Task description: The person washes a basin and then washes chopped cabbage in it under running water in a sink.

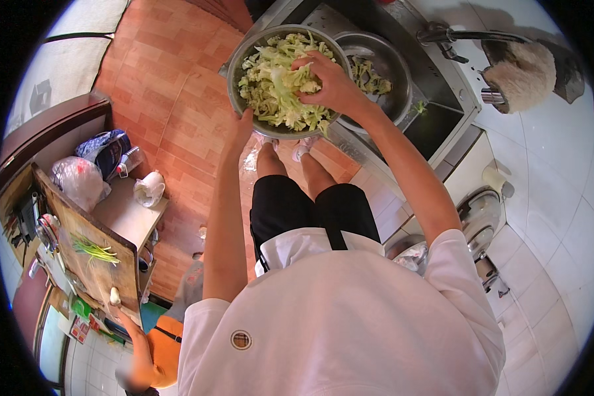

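Observation:
A metal basin (233,94) heaped with cut cauliflower florets (272,81) is held out in front of me. My left hand (243,129) grips its near left rim, thumb on the edge; its other fingers are mostly hidden below. Over the right part of the heap, my right hand (334,81) has thumb and fingers curled around some florets. Behind that wrist, a second metal basin (401,74) rests in the sink (433,119) with a few darker florets (371,76) in it. A small green scrap (419,107) lies beside that basin.
A faucet (440,35) juts from the tiled wall at right. At left, a wooden board (94,277) bears green stalks (96,249) and a pale vegetable (115,296), near another person's hand (116,312). Plastic bags (79,180) sit on a low shelf (123,210).

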`<control>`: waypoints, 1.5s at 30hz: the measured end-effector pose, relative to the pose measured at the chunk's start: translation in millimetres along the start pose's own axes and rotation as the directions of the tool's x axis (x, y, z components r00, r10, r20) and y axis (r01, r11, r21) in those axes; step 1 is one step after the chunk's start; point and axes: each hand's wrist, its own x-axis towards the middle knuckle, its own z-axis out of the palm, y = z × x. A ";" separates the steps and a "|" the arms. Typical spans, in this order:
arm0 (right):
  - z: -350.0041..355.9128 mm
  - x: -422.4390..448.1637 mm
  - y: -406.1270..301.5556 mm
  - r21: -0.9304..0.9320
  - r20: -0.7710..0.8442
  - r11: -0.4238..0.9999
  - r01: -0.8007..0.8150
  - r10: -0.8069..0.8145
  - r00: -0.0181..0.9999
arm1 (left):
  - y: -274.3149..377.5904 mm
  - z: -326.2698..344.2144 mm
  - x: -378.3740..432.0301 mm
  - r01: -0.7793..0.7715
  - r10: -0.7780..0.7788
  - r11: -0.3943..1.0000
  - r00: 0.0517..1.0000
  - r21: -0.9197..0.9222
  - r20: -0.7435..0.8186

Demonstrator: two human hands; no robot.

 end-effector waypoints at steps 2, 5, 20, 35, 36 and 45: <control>-0.6 3.5 -0.9 0.007 -0.035 1.000 0.008 -0.008 0.999 | -3.3 -3.7 1.4 -0.020 0.020 0.999 1.000 0.026 -0.005; -4.0 8.8 -8.6 0.047 -0.060 0.999 0.009 -0.006 0.998 | -4.6 -5.1 1.5 0.009 -0.008 0.999 1.000 0.054 -0.010; -70.0 -55.0 -1.0 0.209 -0.375 0.940 -0.269 0.331 0.866 | 11.4 3.1 -5.2 0.055 -0.054 0.998 0.998 0.038 -0.040; -13.5 -131.2 198.6 -0.279 -0.132 0.638 -0.718 0.715 0.687 | 17.1 -5.9 -5.0 0.168 -0.169 0.983 0.986 0.076 0.011; -14.5 -126.4 193.8 -0.334 -0.117 0.628 -0.703 0.713 0.692 | 17.0 -6.8 -7.8 0.181 -0.182 0.981 0.983 0.071 0.007; -37.1 -55.6 59.1 -0.074 -0.360 0.827 -0.557 0.499 0.788 | 5.8 -11.4 -4.9 0.043 -0.043 0.998 0.999 0.039 0.002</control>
